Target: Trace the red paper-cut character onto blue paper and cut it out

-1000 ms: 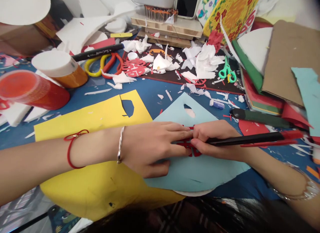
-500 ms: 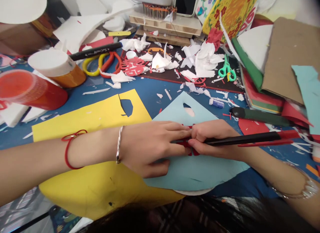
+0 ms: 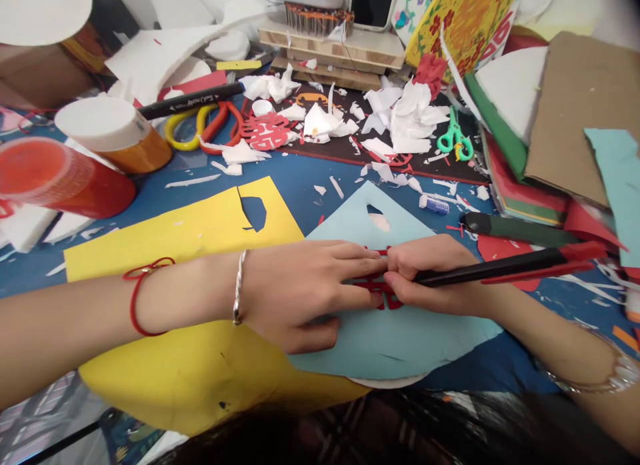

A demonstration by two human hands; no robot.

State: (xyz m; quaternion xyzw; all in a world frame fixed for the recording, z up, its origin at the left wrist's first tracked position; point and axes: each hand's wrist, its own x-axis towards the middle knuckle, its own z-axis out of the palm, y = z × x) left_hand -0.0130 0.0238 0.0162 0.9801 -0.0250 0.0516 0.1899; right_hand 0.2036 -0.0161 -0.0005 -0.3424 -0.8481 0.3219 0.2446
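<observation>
My left hand (image 3: 310,288) lies flat, its fingers stretched out over a red paper cut-out (image 3: 393,300) and holding it down. That cut-out rests on a light blue paper sheet (image 3: 370,348) and is mostly covered by both hands. In my right hand (image 3: 440,268) is a black pen with a red end and clip (image 3: 505,265), gripped low near its tip. The tip itself is hidden behind the fingers, at the cut-out's right side. Under my left wrist spreads a yellow paper sheet (image 3: 165,372) with a hole cut near its top corner.
Two jars, one orange (image 3: 145,148) and one red (image 3: 85,182), stand at the left. Yellow-and-red-handled scissors (image 3: 225,128) lie behind them. White scraps (image 3: 320,122), small green scissors (image 3: 455,142), an eraser (image 3: 434,204) and a dark green-handled tool (image 3: 520,230) lie beyond my hands. Cardboard (image 3: 580,105) leans at the right.
My right hand has slid slightly to the right with the pen, whose red end has risen a little. More of the red cut-out shows. My left hand stays in place.
</observation>
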